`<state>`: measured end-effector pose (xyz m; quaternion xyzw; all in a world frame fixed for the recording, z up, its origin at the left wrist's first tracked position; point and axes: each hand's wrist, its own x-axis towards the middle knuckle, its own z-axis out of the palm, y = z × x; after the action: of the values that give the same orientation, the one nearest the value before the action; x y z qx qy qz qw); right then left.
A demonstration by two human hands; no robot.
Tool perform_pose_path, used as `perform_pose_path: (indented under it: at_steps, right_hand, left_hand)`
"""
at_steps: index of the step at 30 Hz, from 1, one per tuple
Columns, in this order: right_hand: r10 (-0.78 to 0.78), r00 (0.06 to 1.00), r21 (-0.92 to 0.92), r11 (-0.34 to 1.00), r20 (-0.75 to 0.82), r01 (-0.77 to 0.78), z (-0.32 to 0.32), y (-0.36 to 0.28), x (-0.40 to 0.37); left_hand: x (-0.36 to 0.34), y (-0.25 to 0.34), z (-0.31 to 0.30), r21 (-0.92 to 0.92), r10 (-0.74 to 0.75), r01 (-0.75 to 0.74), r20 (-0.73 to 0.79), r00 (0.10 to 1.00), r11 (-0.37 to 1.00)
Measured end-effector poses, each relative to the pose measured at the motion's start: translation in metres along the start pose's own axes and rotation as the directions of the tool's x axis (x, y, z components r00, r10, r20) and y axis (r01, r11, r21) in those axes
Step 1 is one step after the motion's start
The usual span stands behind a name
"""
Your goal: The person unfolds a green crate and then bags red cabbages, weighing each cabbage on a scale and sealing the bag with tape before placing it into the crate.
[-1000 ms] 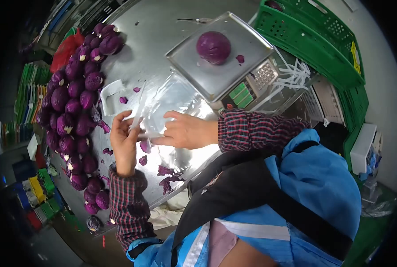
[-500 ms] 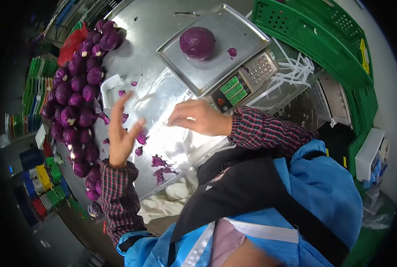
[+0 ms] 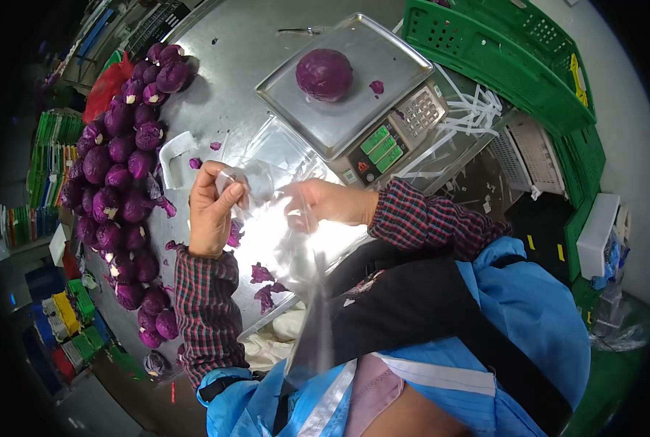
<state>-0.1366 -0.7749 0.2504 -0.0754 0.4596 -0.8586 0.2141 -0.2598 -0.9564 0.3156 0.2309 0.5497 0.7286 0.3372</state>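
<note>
A clear plastic bag (image 3: 316, 285) hangs between my hands, its lower part trailing down over my apron. My left hand (image 3: 212, 211) pinches the bag's upper edge between thumb and fingers. My right hand (image 3: 332, 201) is at the bag's other side, its curled fingers showing blurred through the film. Above the hands, a peeled purple cabbage (image 3: 324, 75) rests on the steel tray (image 3: 281, 91) of a weighing scale (image 3: 383, 149) with a lit green display. A torn leaf scrap (image 3: 377, 87) lies on the tray beside it.
Many purple cabbages (image 3: 119, 149) are piled along the table's left side, near a red net bag (image 3: 108, 91). A white tray piece (image 3: 173, 162) and leaf scraps (image 3: 262, 274) lie by my left hand. Green crates (image 3: 485, 51) and white strips (image 3: 470, 109) are at the right.
My left hand has gone from spread fingers to pinching the bag. The bag is now lifted and spread between both hands. The view has shifted slightly; the cabbage stays on the scale.
</note>
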Motion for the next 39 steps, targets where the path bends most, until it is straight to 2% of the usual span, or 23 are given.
perform_pose_path:
  at_steps: [3,8,9,10,13,15,16,18,19,20,21,22,23,24,25,26,28,30,32,35,36,38,39]
  right_hand:
    - [0.103,0.982,0.295,0.954,-0.159,-0.053,-0.016,-0.003,-0.021]
    - [0.221,0.973,0.107,0.968,0.065,-0.227,-0.044,-0.043,-0.052]
    - [0.196,0.972,0.010,0.981,-0.129,-0.196,-0.060,-0.053,-0.060]
    - [0.146,0.940,-0.097,0.978,-0.309,-0.183,-0.079,-0.064,-0.068]
    - [0.014,0.939,0.024,1.000,-0.343,-0.006,-0.144,-0.095,-0.076]
    - [-0.265,0.808,-0.443,0.896,-0.526,0.006,-0.159,-0.120,-0.058]
    - [-0.260,0.819,-0.442,0.897,-0.511,0.009,-0.173,-0.123,-0.043]
    - [-0.576,0.582,-0.781,0.598,-0.574,-0.180,-0.217,-0.112,-0.005]
    - [-0.653,0.586,-0.847,0.519,-0.480,-0.116,-0.275,-0.077,0.010]
    - [-0.720,0.581,-0.900,0.433,-0.379,-0.051,-0.321,-0.046,0.022]
    - [-0.602,0.532,-0.802,0.471,-0.596,-0.367,-0.260,-0.089,0.022]
    - [-0.529,0.547,-0.761,0.465,-0.649,-0.453,-0.242,-0.104,0.023]
    - [-0.457,0.556,-0.672,0.688,-0.694,-0.274,-0.248,-0.094,0.026]
    - [-0.371,0.581,-0.510,0.856,-0.724,-0.088,-0.255,-0.075,0.027]
    - [-0.390,0.680,-0.286,0.920,-0.620,0.267,-0.262,-0.060,0.015]
    - [-0.458,0.735,0.030,0.839,-0.500,0.543,-0.267,-0.053,0.007]
    - [-0.263,0.704,-0.079,0.956,-0.660,0.283,-0.174,-0.113,0.021]
    - [-0.232,0.915,0.098,0.955,-0.331,0.278,-0.155,-0.123,0.023]
    - [-0.187,0.963,0.120,0.970,-0.193,0.212,-0.118,-0.127,0.022]
    - [-0.180,0.967,-0.273,0.936,0.178,0.224,-0.067,-0.146,0.026]
    - [-0.169,0.966,-0.272,0.937,0.195,0.219,-0.057,-0.138,0.035]
    - [-0.008,0.975,-0.704,0.691,0.221,0.165,-0.039,-0.120,0.056]
    - [-0.051,0.973,-0.701,0.686,0.223,0.197,-0.025,-0.115,0.060]
  left_hand:
    - [0.006,-0.032,-0.002,-0.028,-0.088,0.086,-0.055,0.995,0.996]
    - [0.035,-0.062,0.010,-0.190,-0.218,0.237,0.115,0.969,0.953]
    - [0.044,-0.063,0.011,-0.271,-0.224,0.279,0.215,0.951,0.921]
    - [0.054,-0.065,0.012,-0.278,-0.218,0.268,0.199,0.956,0.923]
    - [0.087,-0.067,0.031,-0.094,-0.310,0.310,0.022,0.951,0.946]
    - [0.124,-0.078,0.047,0.074,-0.135,0.151,-0.182,0.974,0.986]
    - [0.146,-0.086,0.051,0.191,-0.025,0.087,-0.307,0.951,0.978]
    - [0.194,-0.130,0.037,0.684,0.413,-0.043,-0.388,0.824,0.728]
    - [0.209,-0.151,0.033,0.626,0.352,0.007,-0.447,0.822,0.780]
    - [0.213,-0.162,0.035,0.437,0.091,0.187,-0.541,0.836,0.880]
    - [0.211,-0.154,0.039,0.505,0.084,0.239,-0.536,0.840,0.829]
    - [0.207,-0.144,0.043,0.567,0.074,0.288,-0.531,0.844,0.771]
    - [0.207,-0.144,0.042,0.565,0.080,0.291,-0.541,0.837,0.772]
    - [0.202,-0.145,0.040,0.244,-0.101,0.276,-0.551,0.828,0.930]
    - [0.192,-0.147,0.038,-0.113,-0.276,0.254,-0.498,0.822,0.961]
    - [0.182,-0.139,0.036,-0.115,-0.271,0.247,-0.513,0.814,0.962]
    - [0.151,-0.105,0.032,-0.265,-0.059,-0.038,-0.349,0.935,0.964]
    - [0.107,-0.079,0.012,-0.123,0.069,-0.103,-0.253,0.965,0.987]
    - [0.059,-0.038,0.012,0.108,0.214,-0.192,-0.256,0.943,0.975]
    - [-0.015,0.015,0.008,0.564,0.409,-0.319,-0.036,0.912,0.761]
    - [-0.035,0.019,0.004,0.636,0.462,-0.393,0.065,0.884,0.664]
    - [-0.066,0.026,0.007,0.769,0.517,-0.408,0.119,0.848,0.493]
    - [-0.082,0.024,0.008,0.790,0.520,-0.430,0.168,0.837,0.436]
